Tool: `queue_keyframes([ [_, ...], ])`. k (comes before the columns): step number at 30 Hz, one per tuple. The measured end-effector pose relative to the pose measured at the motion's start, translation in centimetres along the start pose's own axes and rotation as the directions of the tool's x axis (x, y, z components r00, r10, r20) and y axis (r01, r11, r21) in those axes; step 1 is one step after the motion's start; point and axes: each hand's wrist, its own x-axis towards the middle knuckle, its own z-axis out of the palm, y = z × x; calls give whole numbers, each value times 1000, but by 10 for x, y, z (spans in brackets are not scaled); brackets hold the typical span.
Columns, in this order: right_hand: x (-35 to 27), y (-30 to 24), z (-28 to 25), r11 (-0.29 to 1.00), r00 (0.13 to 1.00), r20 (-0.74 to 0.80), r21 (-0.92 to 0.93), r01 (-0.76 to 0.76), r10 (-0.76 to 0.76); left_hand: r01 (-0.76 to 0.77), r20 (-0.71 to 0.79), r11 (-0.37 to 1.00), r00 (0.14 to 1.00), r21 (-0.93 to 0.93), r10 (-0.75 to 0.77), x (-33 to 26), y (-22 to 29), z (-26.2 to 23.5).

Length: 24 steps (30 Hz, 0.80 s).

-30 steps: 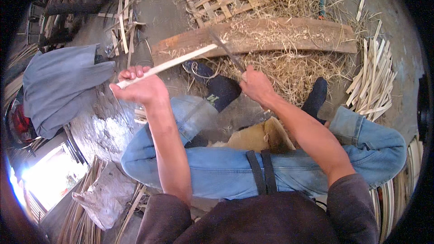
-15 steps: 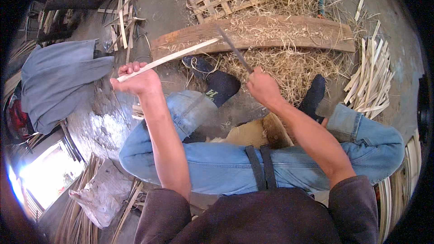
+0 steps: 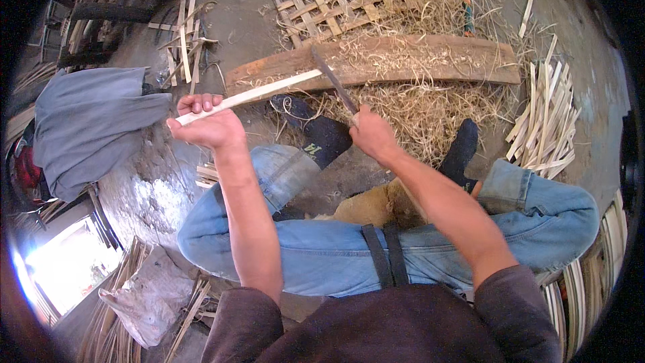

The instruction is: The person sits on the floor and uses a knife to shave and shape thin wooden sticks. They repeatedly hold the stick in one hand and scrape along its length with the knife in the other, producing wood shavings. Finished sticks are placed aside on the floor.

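My left hand (image 3: 209, 121) is closed on one end of a pale, flat strip of split bamboo or wood (image 3: 262, 91), with the palm turned up. The strip's far end reaches over the near edge of a wooden plank (image 3: 416, 60). Closed round a handle that the fingers mostly hide, my right hand (image 3: 373, 133) holds a knife (image 3: 336, 83). Its dark narrow blade points up and left, crossing at the strip's far end above the plank. Curled shavings (image 3: 403, 104) lie over the plank and around it.
Beyond the plank lies a woven lattice basket piece (image 3: 329, 0) partly under shavings. A pile of pale strips (image 3: 545, 117) lies at the right, and more strips (image 3: 185, 40) at the far left. A grey cloth (image 3: 94, 128) drapes at the left. My socked feet (image 3: 329, 138) are close to the plank.
My right hand and the knife have moved slightly left and nearer to me. The strip's far end has shifted a little left and lower in view. Both hands keep their holds.
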Motion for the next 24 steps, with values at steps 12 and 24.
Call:
queue_keyframes([
  [12, -19, 42, 4, 989, 997, 6, -127, 78, -78, 79, -249, 993, 963, -89, -99, 28, -6, -47],
  [24, -18, 39, -1, 979, 984, -80, -137, 149, -161, 31, -267, 997, 963, -72, -49, 22, -11, -38],
])
